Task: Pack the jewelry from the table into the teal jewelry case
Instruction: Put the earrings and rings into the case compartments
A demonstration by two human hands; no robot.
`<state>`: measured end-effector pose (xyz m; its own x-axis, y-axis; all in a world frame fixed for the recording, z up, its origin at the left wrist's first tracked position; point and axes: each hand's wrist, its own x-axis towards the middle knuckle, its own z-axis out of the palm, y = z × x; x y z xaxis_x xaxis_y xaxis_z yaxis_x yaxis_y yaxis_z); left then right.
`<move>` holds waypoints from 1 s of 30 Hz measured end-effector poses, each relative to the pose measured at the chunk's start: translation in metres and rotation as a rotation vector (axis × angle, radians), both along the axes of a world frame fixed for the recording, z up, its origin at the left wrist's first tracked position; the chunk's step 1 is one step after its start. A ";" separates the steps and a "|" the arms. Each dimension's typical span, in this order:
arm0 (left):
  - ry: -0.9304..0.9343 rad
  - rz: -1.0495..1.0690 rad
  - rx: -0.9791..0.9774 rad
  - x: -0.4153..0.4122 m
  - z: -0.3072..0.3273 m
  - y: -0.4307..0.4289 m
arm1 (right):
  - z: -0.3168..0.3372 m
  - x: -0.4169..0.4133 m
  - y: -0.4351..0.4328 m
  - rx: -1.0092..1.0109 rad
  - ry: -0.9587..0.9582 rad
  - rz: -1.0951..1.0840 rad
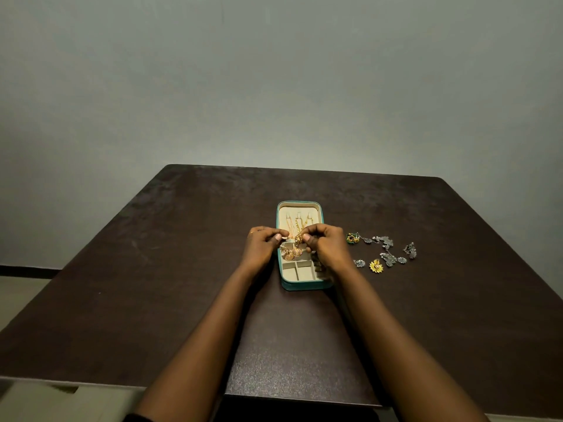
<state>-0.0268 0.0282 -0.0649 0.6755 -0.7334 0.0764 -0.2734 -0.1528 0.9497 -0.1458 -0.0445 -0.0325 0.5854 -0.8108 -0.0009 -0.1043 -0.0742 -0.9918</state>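
The teal jewelry case [304,286] lies open in the middle of the dark table, its beige inside showing. Gold chains [299,222] hang in its far half. Over the case's middle, my left hand [263,246] and my right hand [326,243] both pinch a gold earring [297,239]. Two gold dome earrings [292,253] lie in a compartment just below. To the right of the case on the table lie a silver necklace [385,248], a green round earring [352,238], a yellow flower earring [376,265] and small silver earrings [360,263].
The dark brown table [182,269] runs to a grey wall behind. Its near edge crosses the bottom of the view, with pale floor beyond at the lower left. The near compartments [297,271] of the case hold nothing that I can see.
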 end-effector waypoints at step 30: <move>-0.725 -0.150 0.298 0.009 0.022 -0.005 | -0.003 0.004 -0.002 -0.089 0.106 0.004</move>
<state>-0.0176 0.0234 -0.0428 0.4249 -0.8713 0.2455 -0.8453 -0.2849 0.4520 -0.1422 -0.0467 -0.0359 0.5889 -0.8082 0.0090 -0.2078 -0.1622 -0.9646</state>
